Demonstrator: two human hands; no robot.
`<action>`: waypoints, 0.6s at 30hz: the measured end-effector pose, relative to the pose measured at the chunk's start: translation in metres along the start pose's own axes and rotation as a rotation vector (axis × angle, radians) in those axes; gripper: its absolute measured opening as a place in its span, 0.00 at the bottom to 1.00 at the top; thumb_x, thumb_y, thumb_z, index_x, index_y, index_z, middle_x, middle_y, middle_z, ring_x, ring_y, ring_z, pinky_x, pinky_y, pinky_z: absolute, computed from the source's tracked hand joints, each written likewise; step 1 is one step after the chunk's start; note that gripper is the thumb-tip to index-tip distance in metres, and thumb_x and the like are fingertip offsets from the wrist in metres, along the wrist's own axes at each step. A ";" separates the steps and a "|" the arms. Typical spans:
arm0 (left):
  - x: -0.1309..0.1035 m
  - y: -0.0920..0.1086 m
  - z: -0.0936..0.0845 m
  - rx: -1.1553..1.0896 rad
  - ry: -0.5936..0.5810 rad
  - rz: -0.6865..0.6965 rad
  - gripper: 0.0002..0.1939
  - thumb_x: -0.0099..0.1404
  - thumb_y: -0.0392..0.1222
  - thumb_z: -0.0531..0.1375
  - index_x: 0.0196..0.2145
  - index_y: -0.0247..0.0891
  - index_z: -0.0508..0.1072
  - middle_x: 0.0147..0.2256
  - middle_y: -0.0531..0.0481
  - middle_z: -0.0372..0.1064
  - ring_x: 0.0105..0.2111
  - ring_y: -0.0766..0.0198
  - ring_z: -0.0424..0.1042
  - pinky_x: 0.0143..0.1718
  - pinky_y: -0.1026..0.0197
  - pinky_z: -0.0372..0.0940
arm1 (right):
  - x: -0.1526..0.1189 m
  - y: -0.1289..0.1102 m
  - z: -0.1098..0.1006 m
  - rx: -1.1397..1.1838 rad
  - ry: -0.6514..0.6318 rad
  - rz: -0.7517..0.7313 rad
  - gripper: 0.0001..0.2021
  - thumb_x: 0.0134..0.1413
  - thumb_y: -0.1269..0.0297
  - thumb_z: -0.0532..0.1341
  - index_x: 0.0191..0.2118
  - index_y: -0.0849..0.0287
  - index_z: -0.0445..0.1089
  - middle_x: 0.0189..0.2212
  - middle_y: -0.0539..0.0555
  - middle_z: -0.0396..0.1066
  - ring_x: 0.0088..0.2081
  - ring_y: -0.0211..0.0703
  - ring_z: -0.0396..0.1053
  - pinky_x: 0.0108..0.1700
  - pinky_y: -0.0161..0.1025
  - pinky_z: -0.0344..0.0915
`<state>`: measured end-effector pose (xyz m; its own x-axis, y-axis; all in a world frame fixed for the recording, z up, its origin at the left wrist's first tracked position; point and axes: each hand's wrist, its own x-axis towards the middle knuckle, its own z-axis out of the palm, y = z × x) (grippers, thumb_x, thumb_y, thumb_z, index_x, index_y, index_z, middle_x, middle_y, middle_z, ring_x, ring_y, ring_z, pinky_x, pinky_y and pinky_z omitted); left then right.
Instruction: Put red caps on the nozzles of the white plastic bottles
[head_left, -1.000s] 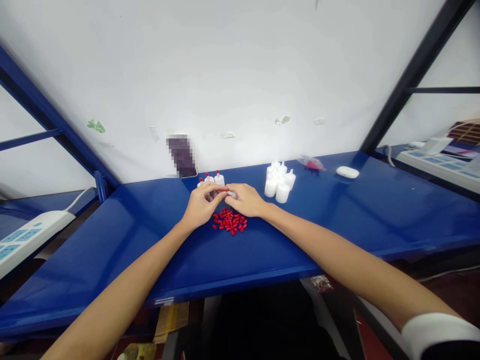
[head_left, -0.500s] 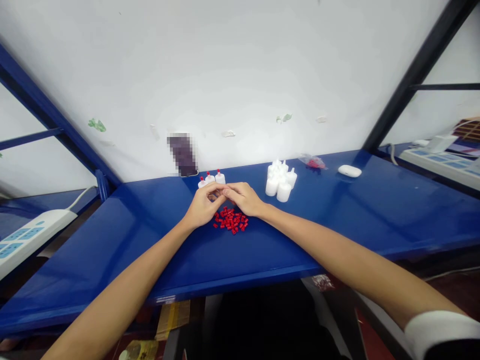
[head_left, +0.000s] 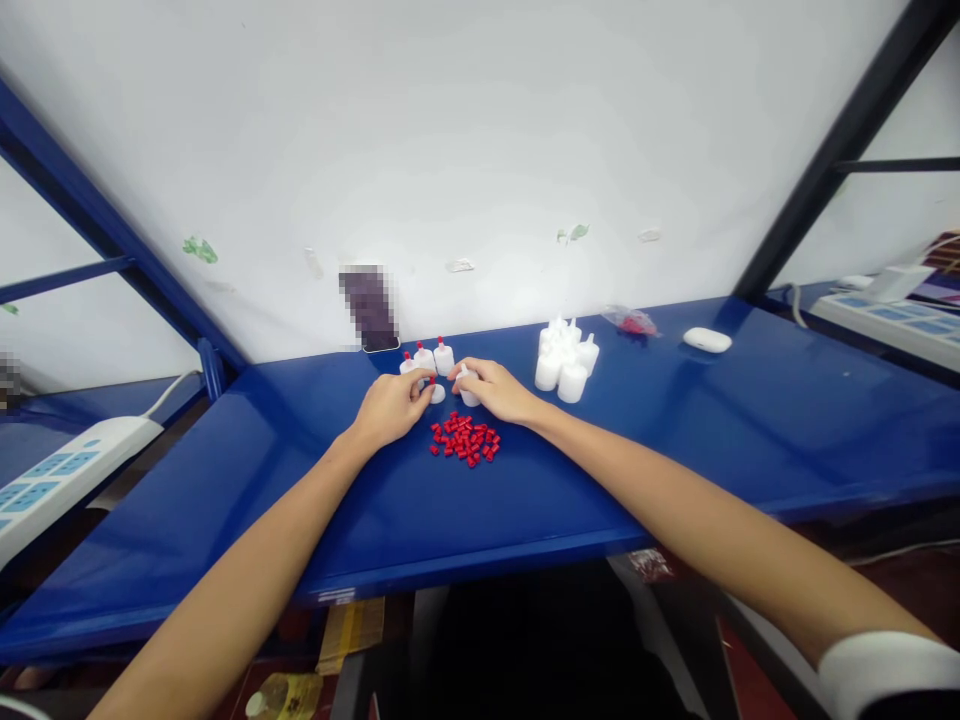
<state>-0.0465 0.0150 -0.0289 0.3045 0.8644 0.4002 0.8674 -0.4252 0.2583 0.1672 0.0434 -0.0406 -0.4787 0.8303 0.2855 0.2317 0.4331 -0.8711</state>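
My left hand (head_left: 394,405) is closed, thumb and forefinger pinching the red tip of a small white piece (head_left: 437,395). Only part of that piece shows, so I cannot tell if it is a loose lid or a whole bottle. My right hand (head_left: 496,388) has its fingers wrapped round a white squeeze bottle (head_left: 469,397), its pale nozzle upward. Just behind my left fingers stand a few white bottles with red caps (head_left: 444,358). A heap of small red caps (head_left: 466,438) lies on the blue table in front of both hands.
A cluster of white bottles (head_left: 570,380) with bare nozzles stands right of my right hand. Farther right lie a plastic bag with red contents (head_left: 634,322) and a white oval case (head_left: 707,340). A blurred phone (head_left: 373,310) leans on the wall. Power strips flank the table.
My hands have come apart from being together over the heap. The left has moved left and the right slightly right, bringing the red-tipped piece and the white bottle into sight.
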 end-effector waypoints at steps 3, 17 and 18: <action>0.000 0.001 0.002 0.001 0.067 -0.021 0.22 0.67 0.42 0.56 0.57 0.37 0.73 0.23 0.54 0.70 0.23 0.63 0.69 0.30 0.63 0.59 | -0.001 -0.002 0.001 -0.015 0.000 -0.007 0.11 0.55 0.64 0.56 0.41 0.59 0.71 0.31 0.49 0.75 0.32 0.40 0.69 0.38 0.36 0.62; -0.002 0.010 -0.005 -0.222 -0.297 0.279 0.16 0.73 0.45 0.54 0.48 0.40 0.78 0.38 0.48 0.78 0.32 0.65 0.72 0.35 0.64 0.63 | 0.004 0.004 -0.003 -0.014 0.001 -0.017 0.10 0.58 0.63 0.57 0.42 0.61 0.71 0.39 0.53 0.72 0.39 0.42 0.68 0.46 0.40 0.63; -0.002 0.009 -0.004 -0.223 -0.305 0.288 0.16 0.73 0.46 0.54 0.49 0.40 0.78 0.38 0.48 0.78 0.32 0.64 0.72 0.36 0.64 0.63 | 0.003 0.003 -0.003 -0.024 -0.019 -0.018 0.10 0.59 0.63 0.56 0.42 0.61 0.70 0.37 0.53 0.72 0.38 0.42 0.68 0.45 0.40 0.62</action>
<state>-0.0410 0.0087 -0.0238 0.6506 0.7281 0.2158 0.6352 -0.6775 0.3708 0.1691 0.0479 -0.0413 -0.4984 0.8159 0.2930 0.2435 0.4561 -0.8560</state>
